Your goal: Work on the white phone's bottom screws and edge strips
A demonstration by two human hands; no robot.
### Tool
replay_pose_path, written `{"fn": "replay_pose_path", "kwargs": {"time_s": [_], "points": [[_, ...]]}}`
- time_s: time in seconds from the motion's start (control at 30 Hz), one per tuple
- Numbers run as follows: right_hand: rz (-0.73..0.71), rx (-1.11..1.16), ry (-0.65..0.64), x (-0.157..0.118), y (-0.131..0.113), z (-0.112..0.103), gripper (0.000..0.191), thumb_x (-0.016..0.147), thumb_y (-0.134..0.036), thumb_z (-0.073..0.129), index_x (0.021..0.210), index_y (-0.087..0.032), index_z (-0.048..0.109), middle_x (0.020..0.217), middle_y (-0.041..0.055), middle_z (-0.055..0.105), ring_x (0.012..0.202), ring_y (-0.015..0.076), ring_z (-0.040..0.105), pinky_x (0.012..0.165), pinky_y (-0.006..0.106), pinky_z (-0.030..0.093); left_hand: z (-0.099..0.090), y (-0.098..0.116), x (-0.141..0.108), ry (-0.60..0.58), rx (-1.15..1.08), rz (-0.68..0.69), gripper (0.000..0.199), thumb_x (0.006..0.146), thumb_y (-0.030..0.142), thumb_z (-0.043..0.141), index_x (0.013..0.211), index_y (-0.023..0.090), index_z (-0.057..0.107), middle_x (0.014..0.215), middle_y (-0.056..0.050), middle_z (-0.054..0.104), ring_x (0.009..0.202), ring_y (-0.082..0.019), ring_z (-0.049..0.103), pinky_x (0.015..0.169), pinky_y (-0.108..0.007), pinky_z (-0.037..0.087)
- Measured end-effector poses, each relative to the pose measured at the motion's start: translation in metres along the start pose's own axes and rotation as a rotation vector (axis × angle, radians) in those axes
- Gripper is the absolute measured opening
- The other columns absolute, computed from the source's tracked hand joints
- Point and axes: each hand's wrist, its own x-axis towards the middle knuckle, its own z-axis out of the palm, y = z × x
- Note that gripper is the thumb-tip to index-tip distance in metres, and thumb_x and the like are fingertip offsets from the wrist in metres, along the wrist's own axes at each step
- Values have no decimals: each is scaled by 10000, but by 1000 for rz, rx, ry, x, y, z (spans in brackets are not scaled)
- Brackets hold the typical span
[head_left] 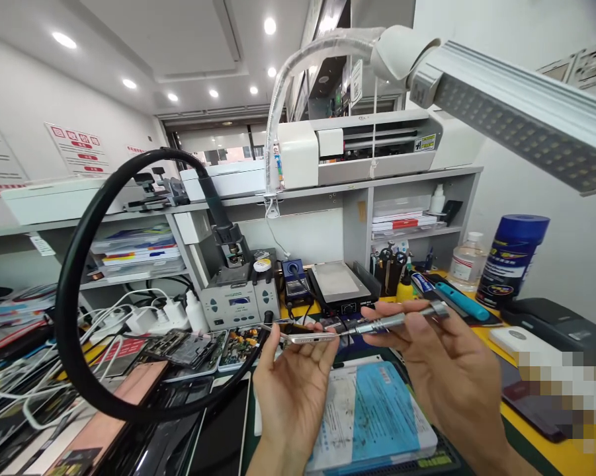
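Observation:
A phone (312, 338) lies edge-on in my left hand (295, 390), its bottom edge with the port facing me. My left fingers and thumb are closed round its sides. My right hand (441, 363) grips a silver screwdriver (391, 322) held almost level. The screwdriver's thin tip points left and is at the phone's right end; whether it touches a screw is too small to tell. Below both hands lies a blue and white box (372, 416).
A black hose (62, 297) loops at the left, over loose phones and parts. A grey soldering station (241, 301) stands behind my left hand. At the right are a blue spray can (513, 261), a clear bottle (467, 261) and a dark phone (536, 403). A lamp (526, 112) hangs above.

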Motion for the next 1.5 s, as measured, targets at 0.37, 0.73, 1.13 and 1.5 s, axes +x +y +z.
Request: {"fn": "replay_pose_path", "kwargs": {"time_s": [0.37,0.73,1.13,1.5], "points": [[-153,-248,1,-18,-4,7,59,962,-249,583,1002,-233,624,1012,86,763,862,259,759,716,386,674,-4,0,3,-42,42,-20,290,903,333,618,1022,70,647,1022,-189,663,1002,-304,682,936,-463,547],[-202,-262,-9,-20,-2,12,77,984,-228,548,1008,-254,617,1023,54,764,879,214,758,751,319,663,-3,-1,2,-24,63,-8,272,901,333,624,967,73,668,986,-179,678,984,-291,691,966,-463,529],[-433,-793,56,-14,1,-4,149,829,-244,754,957,-269,682,792,6,736,615,176,716,579,265,608,0,-1,3,97,82,90,265,869,311,654,971,73,601,982,-190,671,999,-330,689,918,-479,566],[-341,-662,-150,-15,-3,-4,140,917,-173,618,1033,-251,621,704,-12,656,589,121,663,540,201,566,0,0,4,130,72,105,236,871,303,644,963,96,576,941,-148,637,1012,-336,675,902,-482,581]]}}
